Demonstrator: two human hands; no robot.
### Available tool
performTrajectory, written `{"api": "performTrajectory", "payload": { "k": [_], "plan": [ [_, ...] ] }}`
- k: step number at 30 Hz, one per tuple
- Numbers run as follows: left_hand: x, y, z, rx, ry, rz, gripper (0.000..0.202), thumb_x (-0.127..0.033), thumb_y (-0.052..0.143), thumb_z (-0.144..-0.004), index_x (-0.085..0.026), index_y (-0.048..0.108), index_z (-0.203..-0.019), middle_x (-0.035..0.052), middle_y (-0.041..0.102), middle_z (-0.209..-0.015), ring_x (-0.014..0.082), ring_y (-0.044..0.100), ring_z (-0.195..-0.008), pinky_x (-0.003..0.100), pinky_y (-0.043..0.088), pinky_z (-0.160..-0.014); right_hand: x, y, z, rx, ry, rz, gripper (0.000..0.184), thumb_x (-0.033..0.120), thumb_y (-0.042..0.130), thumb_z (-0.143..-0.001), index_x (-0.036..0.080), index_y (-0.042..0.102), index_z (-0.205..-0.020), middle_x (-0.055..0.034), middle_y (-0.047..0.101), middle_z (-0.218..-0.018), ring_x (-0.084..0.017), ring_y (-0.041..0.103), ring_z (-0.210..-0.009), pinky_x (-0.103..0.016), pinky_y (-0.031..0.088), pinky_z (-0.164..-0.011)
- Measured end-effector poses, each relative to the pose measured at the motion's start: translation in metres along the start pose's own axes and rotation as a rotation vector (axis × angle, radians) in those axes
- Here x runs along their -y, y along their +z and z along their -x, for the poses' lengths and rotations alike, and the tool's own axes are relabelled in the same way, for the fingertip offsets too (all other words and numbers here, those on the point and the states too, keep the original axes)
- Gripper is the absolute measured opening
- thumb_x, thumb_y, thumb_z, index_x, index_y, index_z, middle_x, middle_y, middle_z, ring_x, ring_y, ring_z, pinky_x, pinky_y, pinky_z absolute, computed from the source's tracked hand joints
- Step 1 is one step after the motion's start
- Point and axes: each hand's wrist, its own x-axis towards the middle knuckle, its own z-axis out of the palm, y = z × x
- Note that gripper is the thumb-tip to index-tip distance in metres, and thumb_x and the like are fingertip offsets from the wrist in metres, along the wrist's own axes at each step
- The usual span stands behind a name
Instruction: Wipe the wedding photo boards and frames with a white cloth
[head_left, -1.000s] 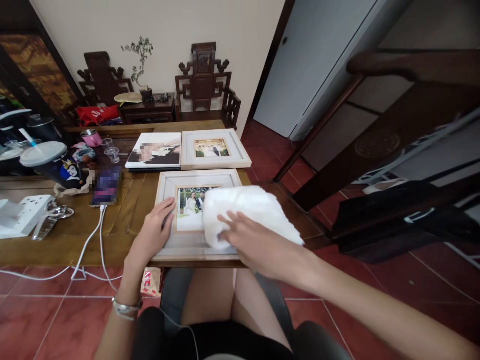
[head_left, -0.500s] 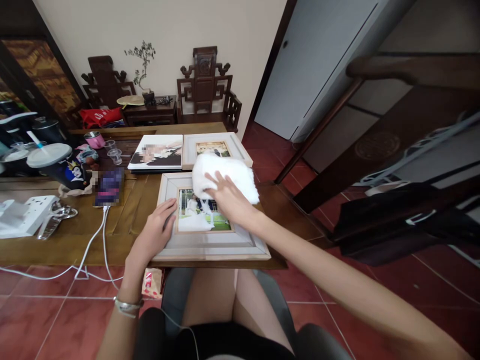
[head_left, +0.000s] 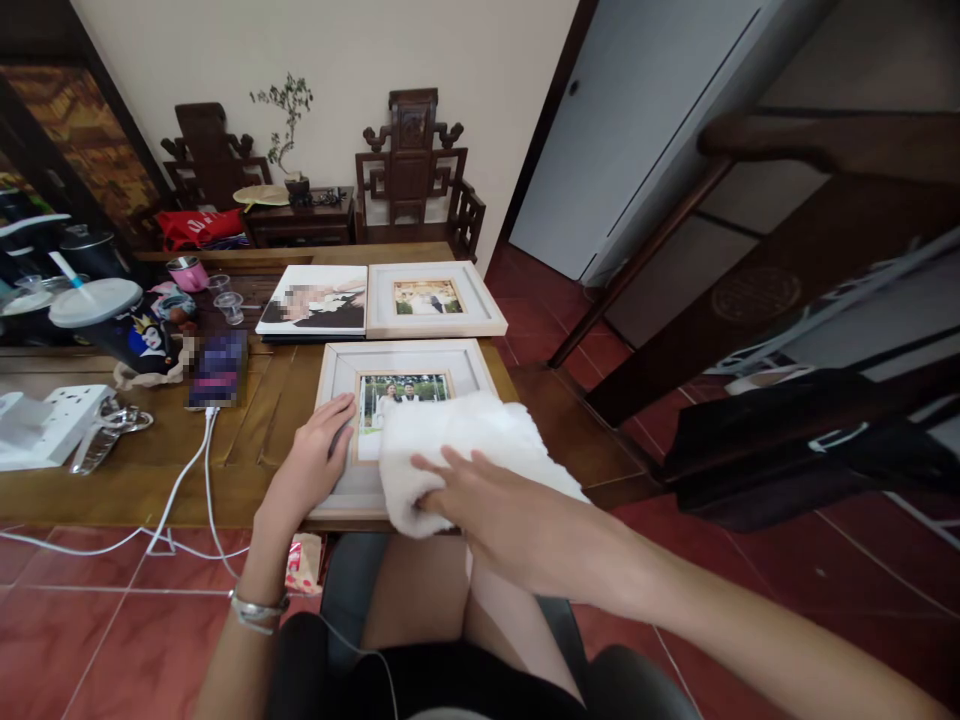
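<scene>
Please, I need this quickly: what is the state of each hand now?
Left hand: open, resting on the left side of the nearer picture frame.
Right hand: holding the white cloth.

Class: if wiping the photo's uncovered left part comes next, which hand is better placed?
Right, probably: the right hand holds the white cloth, which covers part of the photo. The left hand, without cloth, rests on the near frame.
</scene>
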Motion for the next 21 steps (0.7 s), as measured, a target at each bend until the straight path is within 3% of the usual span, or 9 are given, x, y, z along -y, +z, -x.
{"api": "performTrajectory", "payload": {
  "k": [2,5,9,13,17,21],
  "plan": [
    [0.0,0.0,0.0,0.006,-0.004,0.001,0.038,-0.026,0.041,-0.096,-0.012,0.061,-0.125,0.0159,0.057,-0.136,0.025,0.05,-0.131,0.047,0.04,-0.112,0.004,0.003,0.006,-0.028,-0.038,-0.076,0.048,-0.003,0.045,-0.077,0.016,0.065,-0.117,-0.016,0.048,-0.145,-0.036,0.041,-0.135,-0.057,0.039,-0.105],
    [0.0,0.0,0.0,0.016,-0.004,0.004,0.037,-0.027,0.042,-0.096,-0.014,0.06,-0.126,0.0149,0.057,-0.137,0.0252,0.05,-0.132,0.048,0.04,-0.112,-0.002,0.016,-0.007,-0.084,-0.012,-0.095,0.053,-0.004,0.044,-0.076,0.015,0.062,-0.123,-0.018,0.039,-0.151,-0.039,0.029,-0.141,-0.063,0.033,-0.107],
    [0.001,-0.001,0.0,0.028,-0.007,0.008,0.039,-0.027,0.041,-0.096,-0.011,0.06,-0.127,0.0166,0.057,-0.137,0.0259,0.049,-0.132,0.048,0.038,-0.113,-0.032,0.026,-0.052,-0.258,0.077,0.071,0.065,-0.009,0.045,-0.071,0.013,0.058,-0.13,-0.0183,0.028,-0.156,-0.04,0.017,-0.144,-0.064,0.022,-0.111],
    [0.001,-0.001,-0.001,0.03,0.0,0.005,0.038,-0.027,0.041,-0.096,-0.011,0.061,-0.125,0.0169,0.057,-0.137,0.0257,0.049,-0.132,0.048,0.038,-0.113,-0.068,0.01,-0.099,-0.399,0.177,0.231,0.067,-0.012,0.043,-0.072,0.013,0.056,-0.133,-0.016,0.022,-0.159,-0.043,0.013,-0.144,-0.067,0.022,-0.109],
    [0.002,0.0,0.0,0.026,0.005,0.005,0.039,-0.026,0.041,-0.096,-0.01,0.06,-0.126,0.0172,0.057,-0.137,0.0254,0.05,-0.131,0.048,0.039,-0.112,-0.074,-0.001,-0.118,-0.361,0.205,0.275,0.062,-0.011,0.042,-0.076,0.015,0.059,-0.13,-0.0151,0.022,-0.159,-0.046,0.012,-0.143,-0.073,0.022,-0.106],
    [0.001,0.001,0.0,0.017,-0.007,0.011,0.039,-0.026,0.041,-0.096,-0.01,0.059,-0.126,0.0168,0.057,-0.137,0.0252,0.05,-0.132,0.048,0.04,-0.112,-0.046,0.007,-0.092,-0.218,0.169,0.213,0.062,-0.01,0.043,-0.076,0.014,0.058,-0.131,-0.0165,0.025,-0.158,-0.048,0.017,-0.142,-0.071,0.026,-0.105]
  ]
}}
